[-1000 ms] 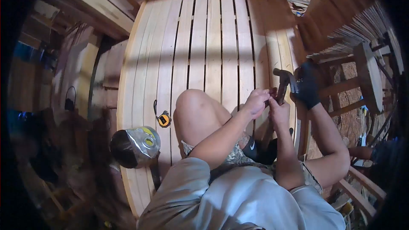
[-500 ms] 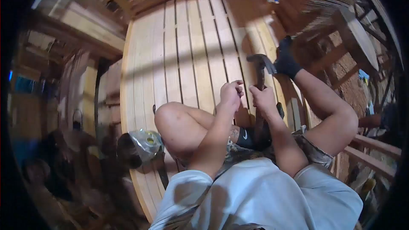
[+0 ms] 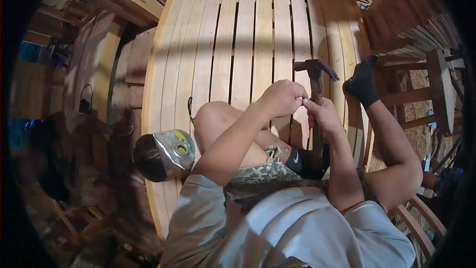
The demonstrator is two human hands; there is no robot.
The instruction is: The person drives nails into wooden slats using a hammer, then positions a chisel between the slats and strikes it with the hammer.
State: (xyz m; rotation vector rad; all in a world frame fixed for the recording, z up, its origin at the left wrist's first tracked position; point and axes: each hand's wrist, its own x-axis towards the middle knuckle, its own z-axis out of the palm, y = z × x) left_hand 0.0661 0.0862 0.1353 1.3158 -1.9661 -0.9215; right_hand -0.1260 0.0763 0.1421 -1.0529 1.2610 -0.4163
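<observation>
My right hand [image 3: 326,118] is wrapped around the wooden handle of a claw hammer [image 3: 316,87], which stands head-up, its dark metal head above my fingers. Close beside it, my left hand [image 3: 283,98] has its thumb and fingers pinched together. Its fingertips meet the tip of my right thumb. Whatever lies in that pinch is too small to make out. Both hands are over the slatted wooden platform [image 3: 198,54], in front of my folded legs.
A shiny plastic packet with a yellow ring [image 3: 177,155] lies beside my left knee, against a dark round object [image 3: 149,158]. A black-socked foot [image 3: 363,83] rests at the platform's right side. Wooden furniture parts [image 3: 439,92] stand at right, stacked timber [image 3: 99,54] at left.
My hands have come together, with my left fingertips now at my right thumb. The hammer stays in my right hand. The view has shifted, so the platform sits higher in the picture.
</observation>
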